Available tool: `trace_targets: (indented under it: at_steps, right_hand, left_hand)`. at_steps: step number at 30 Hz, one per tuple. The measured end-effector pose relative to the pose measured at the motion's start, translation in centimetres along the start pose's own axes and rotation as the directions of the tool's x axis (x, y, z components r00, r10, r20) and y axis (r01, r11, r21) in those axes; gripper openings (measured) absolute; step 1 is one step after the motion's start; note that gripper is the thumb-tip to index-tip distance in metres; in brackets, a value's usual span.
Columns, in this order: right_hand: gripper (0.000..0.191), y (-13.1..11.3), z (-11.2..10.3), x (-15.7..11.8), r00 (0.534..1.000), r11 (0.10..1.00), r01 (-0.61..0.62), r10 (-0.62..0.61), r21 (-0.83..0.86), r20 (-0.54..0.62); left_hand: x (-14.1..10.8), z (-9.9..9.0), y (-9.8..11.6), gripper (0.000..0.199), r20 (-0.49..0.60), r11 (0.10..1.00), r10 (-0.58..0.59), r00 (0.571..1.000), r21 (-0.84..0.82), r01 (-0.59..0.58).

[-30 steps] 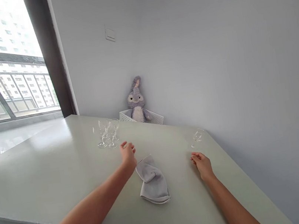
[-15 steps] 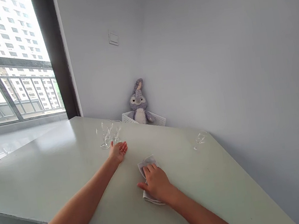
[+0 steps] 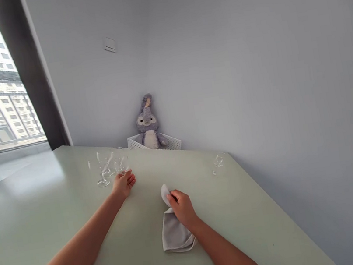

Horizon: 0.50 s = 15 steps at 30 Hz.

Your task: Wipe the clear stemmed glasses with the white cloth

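My left hand [image 3: 124,184] is at the group of clear stemmed glasses, its fingers curled around the lower part of the nearest glass [image 3: 121,164]. Another glass [image 3: 103,179] stands just left of that hand, with one more behind it. Near the middle of the table, my right hand [image 3: 181,205] pinches a light grey cloth [image 3: 176,234]. The cloth hangs down below the fingers, and its lower part rests on the tabletop.
The pale green table [image 3: 244,228] narrows toward the wall corner. A single glass [image 3: 218,161] is near its right back edge. Behind the table, a purple plush toy [image 3: 148,125] sits in a white perforated basket [image 3: 171,142]. A window is at the left.
My left hand has gone from open beside the glasses to gripping the nearest one. My right hand has gathered the cloth's edge and raised it. The view has turned right.
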State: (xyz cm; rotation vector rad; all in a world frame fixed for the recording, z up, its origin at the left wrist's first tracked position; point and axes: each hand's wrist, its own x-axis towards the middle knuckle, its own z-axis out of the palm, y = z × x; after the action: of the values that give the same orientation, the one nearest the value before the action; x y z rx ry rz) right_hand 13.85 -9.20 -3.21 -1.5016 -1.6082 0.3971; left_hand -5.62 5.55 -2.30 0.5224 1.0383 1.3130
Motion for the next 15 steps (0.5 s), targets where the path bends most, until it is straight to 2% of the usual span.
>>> trace_targets:
  at_steps: [2,3,5,7,10,13,15]
  right_hand:
    - [0.031,0.3,-1.1,0.9,0.987,0.957,-0.108,0.135,0.271,-0.084]
    - [0.032,0.4,-1.7,1.3,0.971,0.897,-0.15,0.213,0.415,-0.112]
    - [0.032,1.0,-2.7,2.1,0.923,0.716,-0.182,0.36,0.674,-0.133]
    - [0.029,1.7,-3.4,2.8,0.875,0.529,-0.145,0.463,0.836,-0.141]
    - [0.023,2.5,-4.1,3.4,0.82,0.365,-0.064,0.55,0.929,-0.16]
    - [0.021,2.5,-4.3,3.4,0.794,0.279,-0.052,0.594,0.959,-0.129]
    - [0.02,2.1,-4.4,3.2,0.796,0.244,-0.054,0.597,0.968,-0.106]
  left_hand:
    - [-0.4,0.4,-0.4,0.022,0.039,0.999,-0.007,0.999,0.049,0.005]
    - [-0.7,0.7,-0.6,0.022,0.073,0.997,-0.016,0.997,0.073,0.011]
    - [-1.3,1.5,-1.1,0.023,0.173,0.991,-0.023,0.985,0.136,0.0]
    - [-1.9,2.4,-1.6,0.026,0.275,0.973,-0.007,0.962,0.224,-0.057]
    - [-2.9,3.9,-2.4,0.029,0.351,0.901,0.061,0.935,0.383,-0.203]
    - [-4.0,5.0,-3.1,0.022,0.365,0.795,0.153,0.918,0.507,-0.334]
    - [-4.7,5.3,-3.8,0.017,0.385,0.707,0.245,0.89,0.556,-0.436]
